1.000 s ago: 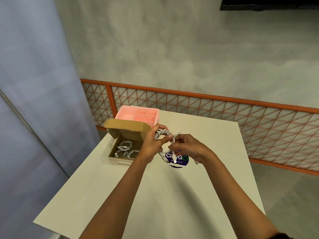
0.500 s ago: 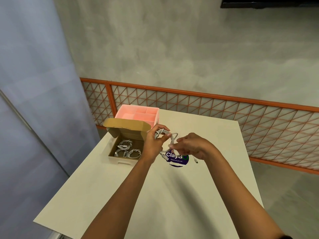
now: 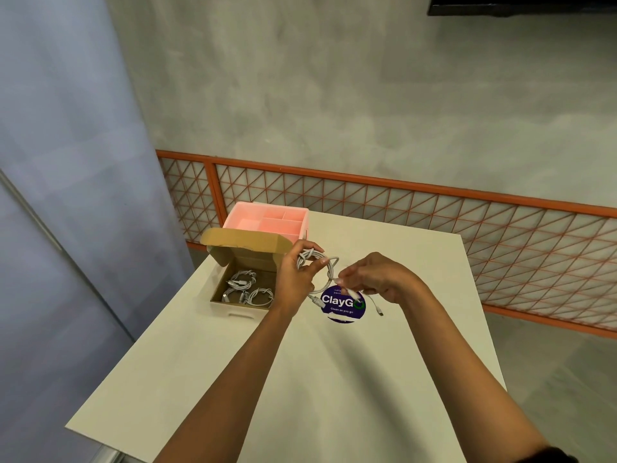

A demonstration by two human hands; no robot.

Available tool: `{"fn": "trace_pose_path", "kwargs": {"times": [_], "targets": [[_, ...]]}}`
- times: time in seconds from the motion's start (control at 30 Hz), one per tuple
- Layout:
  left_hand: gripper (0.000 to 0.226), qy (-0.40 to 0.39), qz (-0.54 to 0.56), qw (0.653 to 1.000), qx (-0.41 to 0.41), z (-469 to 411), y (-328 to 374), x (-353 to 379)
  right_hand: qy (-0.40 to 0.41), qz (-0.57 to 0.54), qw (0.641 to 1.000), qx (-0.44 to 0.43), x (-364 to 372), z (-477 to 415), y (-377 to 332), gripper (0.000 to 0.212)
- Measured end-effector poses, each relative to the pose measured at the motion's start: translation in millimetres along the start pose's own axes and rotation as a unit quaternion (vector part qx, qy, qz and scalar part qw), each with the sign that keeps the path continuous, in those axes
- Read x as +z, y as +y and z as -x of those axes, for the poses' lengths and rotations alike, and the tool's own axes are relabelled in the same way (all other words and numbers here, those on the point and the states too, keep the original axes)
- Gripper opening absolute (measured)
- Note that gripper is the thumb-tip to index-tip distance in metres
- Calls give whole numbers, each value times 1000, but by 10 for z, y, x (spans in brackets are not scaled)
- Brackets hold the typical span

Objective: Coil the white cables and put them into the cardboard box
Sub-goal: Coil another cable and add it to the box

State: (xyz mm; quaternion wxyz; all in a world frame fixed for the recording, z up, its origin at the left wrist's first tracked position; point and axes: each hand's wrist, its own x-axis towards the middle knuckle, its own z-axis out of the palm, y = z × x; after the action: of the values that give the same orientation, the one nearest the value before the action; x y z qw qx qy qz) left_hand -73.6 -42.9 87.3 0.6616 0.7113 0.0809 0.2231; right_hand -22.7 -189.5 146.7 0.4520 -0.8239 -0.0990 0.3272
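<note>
While aloft, cable (image 3: pixel 331 266) in left grip (image 3: pixel 295 279)

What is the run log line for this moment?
left hand holds white cable coil; right hand pinches same cable; cardboard box open, coils inside

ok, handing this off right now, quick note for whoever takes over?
Left hand: grips the loops of a white cable above the table.
Right hand: pinches its loose tail.
Cardboard box: open, coiled cables already inside.
Done: those cables.
Left: finish wrapping this coil, drop it in the box.
</note>
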Motion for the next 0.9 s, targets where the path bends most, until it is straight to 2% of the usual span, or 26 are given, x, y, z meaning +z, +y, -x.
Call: {"fn": "trace_pose_path", "kwargs": {"times": [0.23,0.4,0.63,0.9], "targets": [[22,-72,61,995,-28,25,-8,-75,-45,-4,999,-5,-103,40,18,22],[26,-36,31,998,-32,17,19,-56,-53,32,998,-32,-59,65,1,23],[24,-9,-55,998,21,-64,-60,-90,-64,69,988,-124,21,83,18,22],[28,12,-86,996,32,-195,-87,-213,-61,45,978,-195,-103,123,52,23]]}}
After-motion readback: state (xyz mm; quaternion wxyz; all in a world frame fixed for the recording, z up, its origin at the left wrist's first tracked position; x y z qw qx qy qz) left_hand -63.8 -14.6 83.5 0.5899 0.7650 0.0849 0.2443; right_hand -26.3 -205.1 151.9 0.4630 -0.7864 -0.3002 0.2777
